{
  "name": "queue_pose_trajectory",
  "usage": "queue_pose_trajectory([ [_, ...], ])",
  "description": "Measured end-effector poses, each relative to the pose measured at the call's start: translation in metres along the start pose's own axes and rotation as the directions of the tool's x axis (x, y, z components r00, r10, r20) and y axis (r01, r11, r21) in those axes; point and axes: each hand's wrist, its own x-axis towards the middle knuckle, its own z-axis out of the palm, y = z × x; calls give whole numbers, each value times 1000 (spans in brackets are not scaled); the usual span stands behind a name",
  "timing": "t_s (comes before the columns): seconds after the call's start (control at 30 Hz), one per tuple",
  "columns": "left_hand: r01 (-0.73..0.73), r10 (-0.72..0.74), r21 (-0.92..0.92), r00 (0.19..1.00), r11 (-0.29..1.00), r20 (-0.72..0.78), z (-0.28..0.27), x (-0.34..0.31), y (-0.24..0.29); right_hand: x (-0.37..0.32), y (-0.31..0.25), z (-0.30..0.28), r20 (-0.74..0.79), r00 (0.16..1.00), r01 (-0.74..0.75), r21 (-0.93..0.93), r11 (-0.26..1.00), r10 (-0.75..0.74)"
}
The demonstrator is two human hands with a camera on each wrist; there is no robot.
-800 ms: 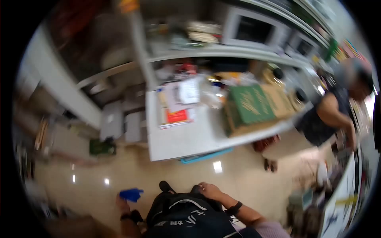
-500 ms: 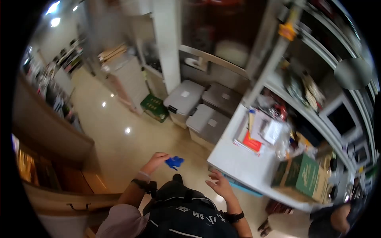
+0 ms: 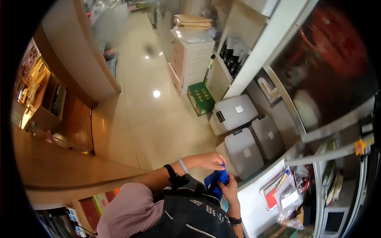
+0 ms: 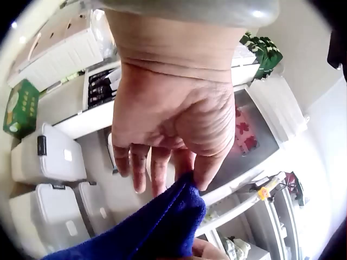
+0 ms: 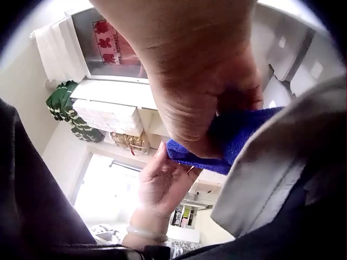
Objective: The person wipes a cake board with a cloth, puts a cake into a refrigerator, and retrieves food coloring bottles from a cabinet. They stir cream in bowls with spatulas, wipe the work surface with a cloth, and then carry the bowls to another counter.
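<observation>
Cloth [image 4: 154, 225], fuzzy, blue and creased, is pinched by fingers of the left hand [image 4: 173, 119] and right hand [image 3: 230, 189].

Blue cloth [image 3: 214, 183], black apron [image 3: 194, 212], pinkish ribbed sleeve [image 3: 126, 210]

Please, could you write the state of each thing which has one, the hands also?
Left hand: pinching cloth with the thumb side.
Right hand: gripping cloth.
Blue cloth: creased, held between both hands.
Bracelet: worn on left wrist.
Three storage bins: lids on.
Green box: closed, on the floor.
Brown envelopes: stacked.
</observation>
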Motion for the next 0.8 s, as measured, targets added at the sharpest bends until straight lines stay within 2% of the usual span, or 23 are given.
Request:
queue_pose_trajectory([
  [0.03, -8, 8, 29, 1000, 1000, 8, -14, -2, -3, 14, -9, 4, 11, 999, 43, 110, 993, -44],
  [0.1, -71, 72, 31, 997, 997, -41, -37, -1, -8, 43, -22, 15, 90, 996, -2, 145, 989, -11],
  [0.13, -124, 126, 34, 990, 992, -68, -46, -3, -10, 57, -30, 23, 110, 994, -13, 219, 976, -11],
  [0.17, -110, 114, 36, 988, 993, -105, -54, -6, -12, 69, -37, 31, 135, 991, -34, 293, 956, -7],
  [0.23, -140, 159, 155, 980, 978, -119, -67, -15, -13, 93, -51, 46, 201, 979, -32, 317, 948, -34],
  [0.3, -82, 116, 161, 969, 983, -217, -81, -28, -17, 125, -54, 55, 243, 965, 55, 168, 984, -96],
  [0.33, -56, 102, 182, 962, 982, -253, -91, -35, -22, 138, -65, 60, 296, 953, 52, 78, 996, -73],
  [0.37, -28, 87, 200, 952, 979, -292, -103, -41, -28, 153, -68, 66, 329, 941, 54, 76, 996, -76],
  [0.47, 43, 55, 208, 896, 977, -441, -140, -63, -32, 197, -77, 89, 372, 908, 199, 30, 980, -195],
  [0.57, 117, 38, 234, 822, 965, -568, -177, -84, -41, 244, -86, 113, 413, 896, 150, 61, 987, -162],
  [0.63, 232, -9, 259, 761, 938, -649, -206, -94, -49, 282, -93, 126, 431, 884, 177, 51, 983, -182],
  [0.77, 351, -118, 192, 697, 916, -708, -265, -93, -81, 368, -128, 153, 482, 805, 387, 16, 922, -347],
  [0.8, 379, -157, 153, 671, 913, -725, -280, -88, -87, 393, -126, 161, 505, 817, 287, 61, 956, -278],
])
